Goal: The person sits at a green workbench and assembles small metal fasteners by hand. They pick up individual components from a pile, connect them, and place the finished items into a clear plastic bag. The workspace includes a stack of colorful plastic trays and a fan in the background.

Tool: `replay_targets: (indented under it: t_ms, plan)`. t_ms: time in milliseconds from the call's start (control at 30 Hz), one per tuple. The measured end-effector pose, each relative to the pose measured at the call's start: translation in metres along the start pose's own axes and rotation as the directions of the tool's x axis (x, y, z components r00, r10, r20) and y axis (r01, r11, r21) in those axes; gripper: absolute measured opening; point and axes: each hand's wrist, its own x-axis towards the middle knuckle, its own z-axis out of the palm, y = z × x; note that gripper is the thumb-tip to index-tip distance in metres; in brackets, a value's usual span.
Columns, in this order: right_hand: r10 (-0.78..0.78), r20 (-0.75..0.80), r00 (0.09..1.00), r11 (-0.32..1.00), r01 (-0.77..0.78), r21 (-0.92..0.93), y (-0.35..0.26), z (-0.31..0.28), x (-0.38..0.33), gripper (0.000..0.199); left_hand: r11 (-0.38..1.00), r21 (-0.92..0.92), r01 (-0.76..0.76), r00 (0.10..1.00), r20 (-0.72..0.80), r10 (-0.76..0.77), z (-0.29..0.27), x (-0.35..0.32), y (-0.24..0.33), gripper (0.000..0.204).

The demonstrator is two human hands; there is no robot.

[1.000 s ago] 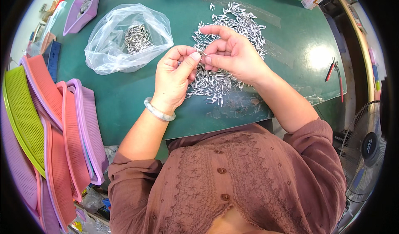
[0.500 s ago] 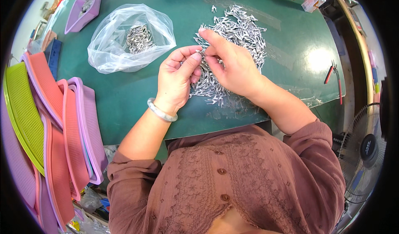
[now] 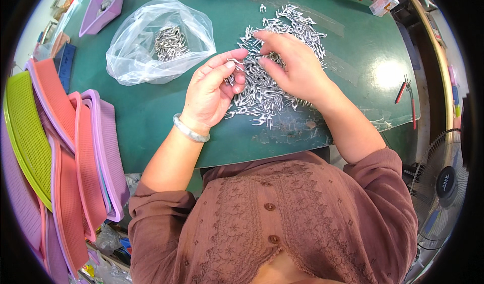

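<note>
green table (image 3: 146, 117) below, metal clip (image 3: 236, 61) pinched between left fingers (image 3: 219, 76), right fingers (image 3: 274, 71) parted, empty.

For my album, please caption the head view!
Left hand holding small silvery forked metal pieces, right hand above a heap of similar ones on a green table.

Fan (image 3: 446, 181) at right; stacked baskets (image 3: 69, 198) left; red-handled tool (image 3: 401, 92), perhaps pliers.

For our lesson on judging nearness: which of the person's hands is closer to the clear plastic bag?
Left. The left hand is just right of the clear plastic bag, slightly toward the person; the right hand is farther right, over the metal pile.
</note>
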Motion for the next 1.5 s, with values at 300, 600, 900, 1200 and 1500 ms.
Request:
replay_targets:
  t_ms: [300,600,900,1200,1500]
  plan:
    - [0.000,0.156,0.988,0.998,0.010,-0.067,0.001,0.004,-0.003,0.041,0.993,-0.068,0.096,0.992,-0.078,-0.101,0.007,0.001,0.001,0.035]
    - [0.062,0.009,0.998,0.986,-0.063,0.153,0.004,0.004,-0.001,0.033,0.991,0.031,0.131,0.990,-0.056,-0.129,-0.007,0.000,0.003,0.018]
    - [0.376,0.153,0.914,0.626,-0.373,0.685,-0.004,0.005,-0.002,0.033,0.946,0.284,0.157,0.981,-0.158,-0.115,0.008,-0.002,-0.002,0.012]
    - [0.368,0.151,0.918,0.656,-0.371,0.658,-0.006,0.002,-0.002,0.030,0.940,0.307,0.147,0.979,-0.181,-0.094,0.007,-0.003,0.001,0.006]
    - [0.246,0.238,0.939,0.719,-0.342,0.605,-0.007,-0.002,-0.001,0.041,0.936,0.330,0.120,0.984,-0.167,-0.067,0.005,-0.002,0.001,0.008]
